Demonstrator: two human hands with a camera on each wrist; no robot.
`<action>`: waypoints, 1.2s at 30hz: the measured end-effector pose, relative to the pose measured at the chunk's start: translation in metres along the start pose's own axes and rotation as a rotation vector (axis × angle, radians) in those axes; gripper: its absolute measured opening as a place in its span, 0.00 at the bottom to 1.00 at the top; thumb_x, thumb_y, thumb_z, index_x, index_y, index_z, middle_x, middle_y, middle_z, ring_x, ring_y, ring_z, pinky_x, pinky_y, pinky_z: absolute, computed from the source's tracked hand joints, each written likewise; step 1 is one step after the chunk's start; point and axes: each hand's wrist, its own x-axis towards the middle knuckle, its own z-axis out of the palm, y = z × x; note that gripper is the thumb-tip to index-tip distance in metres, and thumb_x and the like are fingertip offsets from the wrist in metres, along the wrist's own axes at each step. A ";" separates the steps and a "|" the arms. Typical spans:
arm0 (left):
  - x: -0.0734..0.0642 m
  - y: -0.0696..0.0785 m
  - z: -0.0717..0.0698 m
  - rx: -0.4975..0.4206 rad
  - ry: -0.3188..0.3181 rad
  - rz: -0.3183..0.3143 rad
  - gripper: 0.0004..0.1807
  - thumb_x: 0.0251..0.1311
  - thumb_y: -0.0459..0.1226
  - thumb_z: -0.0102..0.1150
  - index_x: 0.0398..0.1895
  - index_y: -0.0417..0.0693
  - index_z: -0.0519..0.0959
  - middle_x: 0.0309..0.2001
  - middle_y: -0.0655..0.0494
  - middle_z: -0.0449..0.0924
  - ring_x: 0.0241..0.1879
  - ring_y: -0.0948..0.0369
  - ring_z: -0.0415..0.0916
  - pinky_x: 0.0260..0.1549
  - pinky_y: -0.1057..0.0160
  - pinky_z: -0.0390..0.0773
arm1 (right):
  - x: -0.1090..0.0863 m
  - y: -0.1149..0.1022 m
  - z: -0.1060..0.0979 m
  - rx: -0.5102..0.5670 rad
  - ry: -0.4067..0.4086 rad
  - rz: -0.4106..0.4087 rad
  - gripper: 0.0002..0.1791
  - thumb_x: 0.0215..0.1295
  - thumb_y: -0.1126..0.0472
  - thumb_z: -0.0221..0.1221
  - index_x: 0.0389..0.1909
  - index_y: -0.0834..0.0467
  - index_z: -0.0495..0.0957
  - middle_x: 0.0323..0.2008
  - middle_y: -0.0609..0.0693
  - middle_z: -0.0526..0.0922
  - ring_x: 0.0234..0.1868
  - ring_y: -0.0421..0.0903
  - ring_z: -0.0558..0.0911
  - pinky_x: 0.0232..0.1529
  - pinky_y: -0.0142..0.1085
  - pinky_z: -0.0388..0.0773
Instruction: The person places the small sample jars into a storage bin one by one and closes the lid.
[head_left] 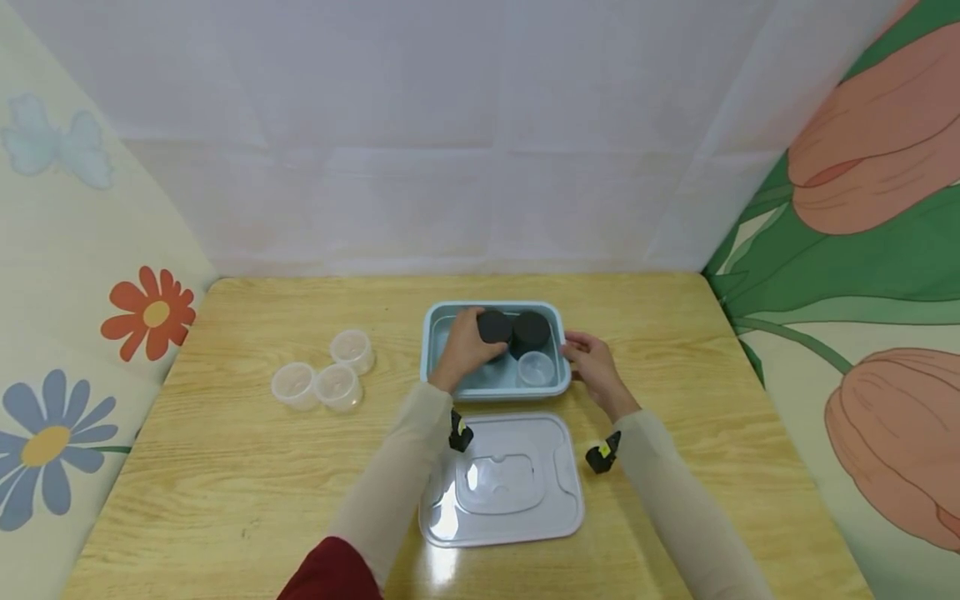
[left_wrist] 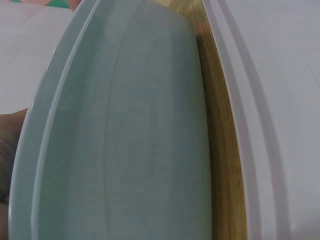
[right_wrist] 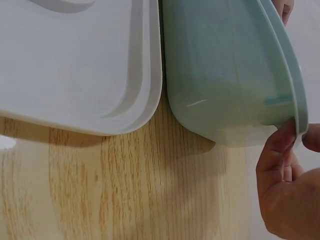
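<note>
A light blue plastic box (head_left: 510, 393) stands on the table. Inside it, my left hand (head_left: 462, 346) grips a round black cylinder (head_left: 494, 326) between thumb and fingers. Right beside that is a second black cylinder (head_left: 532, 331), with a small clear plastic cup (head_left: 536, 369) in front of it. My right hand (head_left: 595, 367) pinches the box's right rim, and the right wrist view shows this right hand (right_wrist: 287, 187) with thumb and fingers on either side of the edge. In the left wrist view the box wall (left_wrist: 155, 125) hides most of the left hand.
A translucent lid (head_left: 498, 487) lies flat on the wooden table, close in front of the box. Three clear plastic cups, one of them the nearest cup (head_left: 339, 387), stand grouped to the left. A white cloth (head_left: 450, 208) hangs behind the table.
</note>
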 end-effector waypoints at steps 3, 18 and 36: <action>0.001 0.000 0.001 -0.001 0.006 0.002 0.40 0.47 0.38 0.71 0.62 0.32 0.65 0.58 0.33 0.69 0.57 0.42 0.68 0.59 0.47 0.68 | 0.000 0.000 -0.001 0.000 -0.004 -0.004 0.24 0.69 0.67 0.51 0.65 0.67 0.64 0.42 0.48 0.74 0.35 0.34 0.76 0.30 0.26 0.78; 0.002 -0.006 0.003 -0.007 0.002 -0.004 0.40 0.48 0.38 0.71 0.63 0.33 0.65 0.60 0.34 0.68 0.59 0.42 0.67 0.59 0.47 0.68 | -0.003 -0.002 0.001 0.011 0.000 -0.017 0.23 0.68 0.68 0.51 0.64 0.67 0.65 0.43 0.49 0.75 0.34 0.34 0.76 0.28 0.26 0.78; -0.008 -0.007 -0.021 0.024 -0.019 -0.011 0.40 0.51 0.39 0.69 0.64 0.30 0.62 0.59 0.34 0.70 0.59 0.43 0.68 0.59 0.49 0.70 | -0.002 -0.001 -0.002 -0.010 -0.015 -0.011 0.23 0.69 0.67 0.50 0.64 0.67 0.65 0.46 0.51 0.75 0.35 0.34 0.76 0.30 0.27 0.79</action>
